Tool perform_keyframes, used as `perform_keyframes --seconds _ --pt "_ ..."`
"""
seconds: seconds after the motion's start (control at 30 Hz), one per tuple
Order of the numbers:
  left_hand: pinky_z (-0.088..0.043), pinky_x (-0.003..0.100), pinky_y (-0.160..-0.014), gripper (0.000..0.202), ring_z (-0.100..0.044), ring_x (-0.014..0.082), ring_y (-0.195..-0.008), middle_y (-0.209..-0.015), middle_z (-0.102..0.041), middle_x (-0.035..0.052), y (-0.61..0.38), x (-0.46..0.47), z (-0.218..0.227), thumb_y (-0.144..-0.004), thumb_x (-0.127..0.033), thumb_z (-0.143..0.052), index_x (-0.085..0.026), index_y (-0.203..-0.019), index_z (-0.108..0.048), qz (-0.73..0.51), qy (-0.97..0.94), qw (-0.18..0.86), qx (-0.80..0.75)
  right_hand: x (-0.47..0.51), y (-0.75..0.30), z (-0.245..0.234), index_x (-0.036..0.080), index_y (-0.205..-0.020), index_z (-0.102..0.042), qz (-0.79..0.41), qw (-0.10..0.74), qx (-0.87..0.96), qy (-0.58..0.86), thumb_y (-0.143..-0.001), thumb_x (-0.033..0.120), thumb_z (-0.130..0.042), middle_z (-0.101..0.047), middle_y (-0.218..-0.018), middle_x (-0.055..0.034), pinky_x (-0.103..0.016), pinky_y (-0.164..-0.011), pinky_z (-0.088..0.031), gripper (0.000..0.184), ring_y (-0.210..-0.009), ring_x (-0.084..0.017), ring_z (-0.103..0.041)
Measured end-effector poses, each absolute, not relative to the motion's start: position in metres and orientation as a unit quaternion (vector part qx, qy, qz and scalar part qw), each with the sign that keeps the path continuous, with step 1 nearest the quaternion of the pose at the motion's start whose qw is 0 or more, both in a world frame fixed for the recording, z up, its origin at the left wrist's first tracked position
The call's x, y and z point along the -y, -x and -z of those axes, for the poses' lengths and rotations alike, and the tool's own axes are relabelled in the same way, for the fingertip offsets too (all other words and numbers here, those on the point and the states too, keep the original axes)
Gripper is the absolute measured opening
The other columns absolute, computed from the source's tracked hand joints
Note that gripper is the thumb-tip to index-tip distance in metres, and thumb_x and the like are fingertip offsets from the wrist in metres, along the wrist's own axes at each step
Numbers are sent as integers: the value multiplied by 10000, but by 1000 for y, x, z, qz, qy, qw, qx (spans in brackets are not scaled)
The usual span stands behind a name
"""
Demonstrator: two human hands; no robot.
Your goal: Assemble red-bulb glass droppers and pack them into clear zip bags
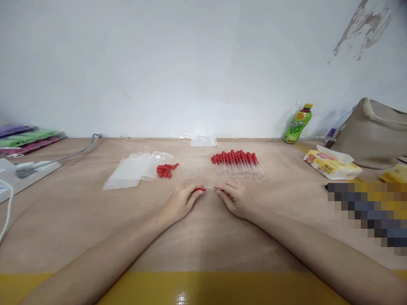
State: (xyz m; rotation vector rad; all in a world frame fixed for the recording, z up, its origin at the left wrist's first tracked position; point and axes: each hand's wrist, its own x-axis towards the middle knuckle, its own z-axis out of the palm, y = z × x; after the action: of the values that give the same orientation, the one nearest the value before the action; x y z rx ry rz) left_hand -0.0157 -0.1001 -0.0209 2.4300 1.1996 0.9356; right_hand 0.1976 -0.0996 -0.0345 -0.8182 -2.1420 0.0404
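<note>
My left hand [184,200] is closed on a red rubber bulb [200,189], its open end toward the right. Between the fingertips of my right hand [234,198] is a thin clear dropper tube [210,187], which spans the gap to the bulb; whether its tip sits inside the bulb I cannot tell. Just beyond my left hand lies a small pile of loose red bulbs [164,171]. Several bare clear tubes [191,169] lie beside that pile. Past my right hand, assembled droppers [235,159] with red bulbs lie in a row.
Clear plastic bags [127,171] overlap left of the bulbs. A power strip [32,178] with cables stands at the left edge. To the right are a green drink bottle [298,123], a tissue pack [332,164] and a grey-beige bag [372,133]. A wall closes off the table's back.
</note>
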Motion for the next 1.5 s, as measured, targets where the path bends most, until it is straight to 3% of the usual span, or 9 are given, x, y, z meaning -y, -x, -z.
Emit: perform_keyframes --seconds 0.17,0.5,0.73,1.23,1.5 --pt "-437 236 -671 216 -597 134 -749 -845 -655 2 15 102 19 -887 -300 -402 -191 -933 -583 -335 -829 152 -421 100 -196 33 178 -993 -575 -9 406 857 319 -853 184 -442 -631 -810 -39 -297 -701 -387 193 -725 -139 -545" --pt "-440 210 -653 188 -584 116 -705 -787 -639 -1 16 100 21 -869 -280 -432 -178 -912 -584 -365 -816 190 -406 97 -198 38 186 -980 -602 -12 417 858 300 -845 207 -474 -646 -761 -18 -307 -688 -357 187 -626 -110 -533" --pt "-453 189 -579 211 -572 97 -577 -635 -607 -10 18 100 25 -858 -287 -443 -158 -902 -604 -345 -811 271 -387 92 -202 39 219 -979 -624 -53 366 880 299 -850 234 -473 -647 -752 -6 -294 -682 -347 199 -639 -106 -554" --pt "-437 193 -533 245 -547 103 -557 -623 -605 -3 17 104 21 -829 -338 -486 -153 -885 -637 -329 -818 248 -401 97 -202 34 209 -955 -635 -14 352 880 319 -858 225 -445 -669 -788 -21 -306 -672 -282 214 -651 -118 -557" --pt "-450 187 -515 225 -564 105 -537 -594 -619 3 17 105 20 -820 -311 -505 -142 -877 -642 -336 -816 254 -397 100 -199 25 210 -902 -633 -23 307 894 325 -855 222 -425 -666 -738 -10 -312 -660 -254 213 -548 -103 -479"
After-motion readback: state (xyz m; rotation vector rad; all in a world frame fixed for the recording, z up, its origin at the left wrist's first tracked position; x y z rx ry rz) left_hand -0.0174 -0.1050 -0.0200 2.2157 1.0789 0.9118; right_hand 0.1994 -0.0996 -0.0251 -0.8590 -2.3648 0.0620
